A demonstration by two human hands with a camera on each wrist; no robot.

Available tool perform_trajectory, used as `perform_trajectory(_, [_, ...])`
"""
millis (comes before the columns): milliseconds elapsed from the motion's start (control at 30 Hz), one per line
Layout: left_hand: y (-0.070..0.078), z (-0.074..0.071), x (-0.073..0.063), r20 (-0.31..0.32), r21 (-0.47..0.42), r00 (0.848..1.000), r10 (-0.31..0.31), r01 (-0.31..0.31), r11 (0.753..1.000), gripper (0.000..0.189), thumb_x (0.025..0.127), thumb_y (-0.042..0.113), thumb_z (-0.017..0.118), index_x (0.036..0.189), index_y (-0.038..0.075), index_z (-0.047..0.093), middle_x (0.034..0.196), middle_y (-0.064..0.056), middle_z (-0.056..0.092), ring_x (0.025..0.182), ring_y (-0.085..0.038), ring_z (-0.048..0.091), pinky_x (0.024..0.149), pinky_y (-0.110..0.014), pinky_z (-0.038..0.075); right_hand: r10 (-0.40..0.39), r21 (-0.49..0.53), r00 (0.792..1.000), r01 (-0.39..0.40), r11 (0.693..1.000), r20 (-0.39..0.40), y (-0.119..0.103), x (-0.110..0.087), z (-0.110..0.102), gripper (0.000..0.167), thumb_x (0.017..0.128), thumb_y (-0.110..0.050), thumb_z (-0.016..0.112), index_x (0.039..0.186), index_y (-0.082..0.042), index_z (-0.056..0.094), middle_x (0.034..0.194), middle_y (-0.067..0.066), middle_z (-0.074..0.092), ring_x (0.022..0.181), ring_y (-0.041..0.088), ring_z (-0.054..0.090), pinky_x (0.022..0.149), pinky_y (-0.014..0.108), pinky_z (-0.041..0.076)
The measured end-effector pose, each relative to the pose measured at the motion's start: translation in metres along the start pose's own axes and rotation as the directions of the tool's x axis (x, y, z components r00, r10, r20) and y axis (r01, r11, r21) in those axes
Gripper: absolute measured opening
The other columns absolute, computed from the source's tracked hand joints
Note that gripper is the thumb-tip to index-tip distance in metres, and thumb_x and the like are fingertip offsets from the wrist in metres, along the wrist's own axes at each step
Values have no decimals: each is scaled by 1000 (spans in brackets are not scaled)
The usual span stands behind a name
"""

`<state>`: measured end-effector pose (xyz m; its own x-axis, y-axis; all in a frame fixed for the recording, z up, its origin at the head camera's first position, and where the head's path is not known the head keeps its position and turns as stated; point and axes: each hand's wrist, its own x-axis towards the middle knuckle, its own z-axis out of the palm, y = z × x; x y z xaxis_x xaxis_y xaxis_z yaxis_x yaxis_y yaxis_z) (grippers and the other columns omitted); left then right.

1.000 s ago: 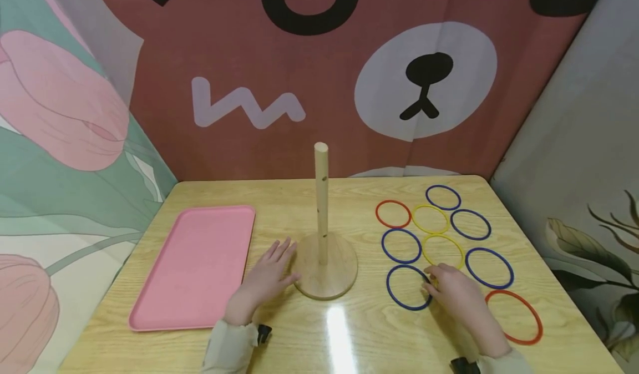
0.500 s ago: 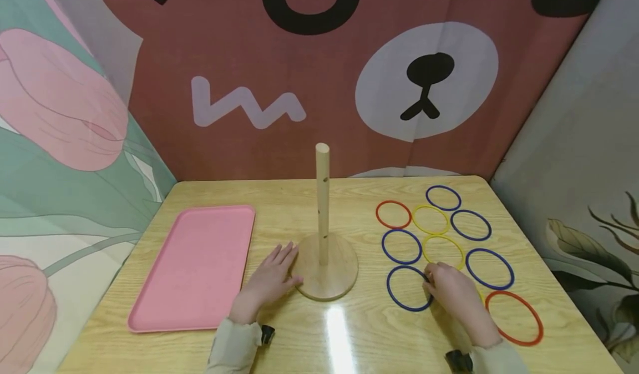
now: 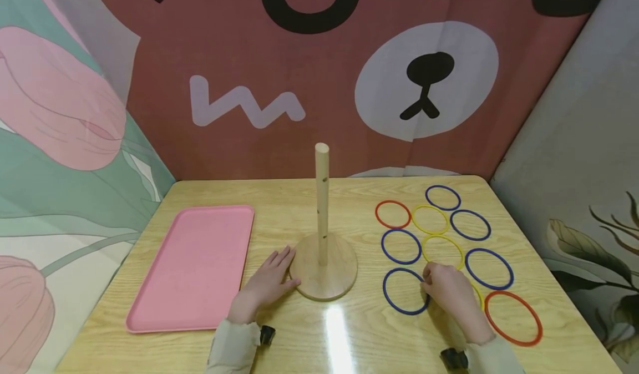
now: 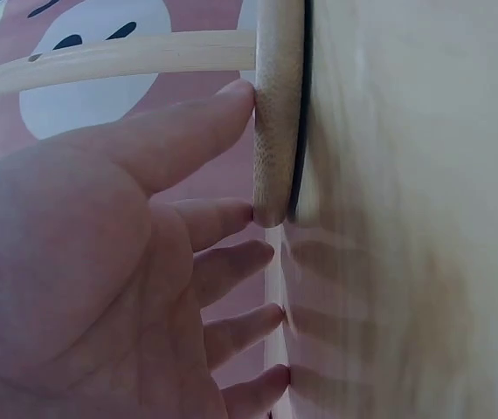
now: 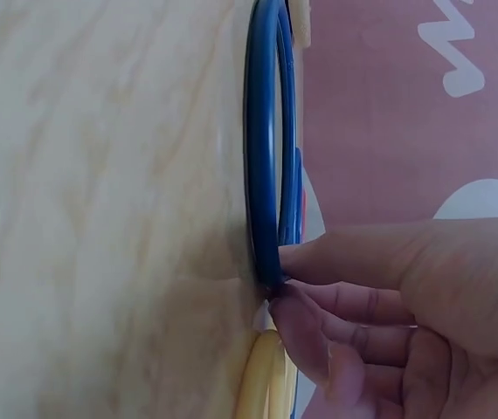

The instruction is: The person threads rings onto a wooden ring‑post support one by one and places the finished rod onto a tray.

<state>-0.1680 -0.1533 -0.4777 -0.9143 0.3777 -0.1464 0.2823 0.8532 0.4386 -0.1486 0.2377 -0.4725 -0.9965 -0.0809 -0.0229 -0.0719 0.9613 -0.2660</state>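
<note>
A wooden peg stand with a round base (image 3: 341,271) and an upright post (image 3: 322,202) stands at mid-table. My left hand (image 3: 267,282) lies at the left side of the base. In the left wrist view the thumb touches the base's rim (image 4: 277,157), and the fingers are spread with their tips down by the tabletop. At the right, my right hand (image 3: 449,288) pinches the right edge of the nearest blue ring (image 3: 384,293) between thumb and index finger. That blue ring (image 5: 262,131) appears edge-on, close over the table, in the right wrist view. A yellow ring (image 3: 480,296) is partly hidden beneath the right hand.
Several more rings lie flat on the right: a red ring (image 3: 540,329) near the front, another red ring (image 3: 376,214) farther back, and blue and yellow ones between. A pink tray (image 3: 199,268) is on the left. A printed curtain (image 3: 319,85) hangs behind the table.
The right hand's fingers have closed on the blue ring's edge and drawn it slightly toward the front left. The left hand has settled slightly lower beside the base.
</note>
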Motion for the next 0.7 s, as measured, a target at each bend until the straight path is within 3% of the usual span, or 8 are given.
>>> perform_trajectory(367, [-5,4,1,-4,-40,1000,7,-8,999,71,97,38,56,152,3,28,159,-16,27,146,-43,21,121,-53,19,45,20,999,-45,999,15,-2,0,0,7,78,-13,73,79,-8,70,71,0,68,63,16,60,54,33,48])
perform_trajectory(700, [-6,4,1,-5,-60,999,34,-34,998,71,97,35,57,151,0,27,160,-17,25,146,-44,20,121,-55,18,69,142,997,-74,987,40,-2,-2,0,5,81,-14,72,80,-11,68,72,-2,66,61,11,54,52,27,41])
